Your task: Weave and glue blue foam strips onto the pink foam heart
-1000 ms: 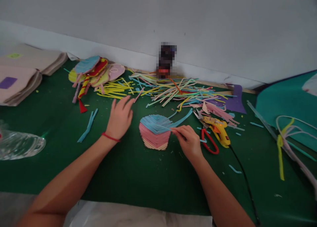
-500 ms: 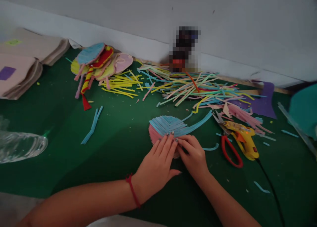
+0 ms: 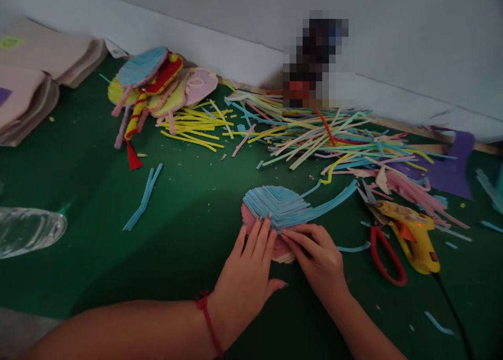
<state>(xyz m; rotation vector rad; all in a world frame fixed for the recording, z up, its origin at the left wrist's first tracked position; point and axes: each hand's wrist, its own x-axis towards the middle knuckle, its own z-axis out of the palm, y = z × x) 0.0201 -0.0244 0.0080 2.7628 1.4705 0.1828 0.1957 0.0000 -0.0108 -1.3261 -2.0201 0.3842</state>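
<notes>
Pressing down on the woven strip piece [image 3: 281,208] was the whole game here; it sat on the green counter [image 3: 176,203] right in front of the person. The left hand [image 3: 247,276] lay flat and unclenched, fingertips on the blue half; the right hand [image 3: 320,255] covered the pink lower edge, and I couldn't tell if it pinched a strip or just pushed. Loose blue tails [image 3: 334,197] trailed off right. I'd say even, flat pressure mattered most, so nothing lifted. Red-handled scissors [image 3: 387,255] and a yellow glue gun [image 3: 412,234] lay just beside; the strip pile [image 3: 314,134] sat further back.
</notes>
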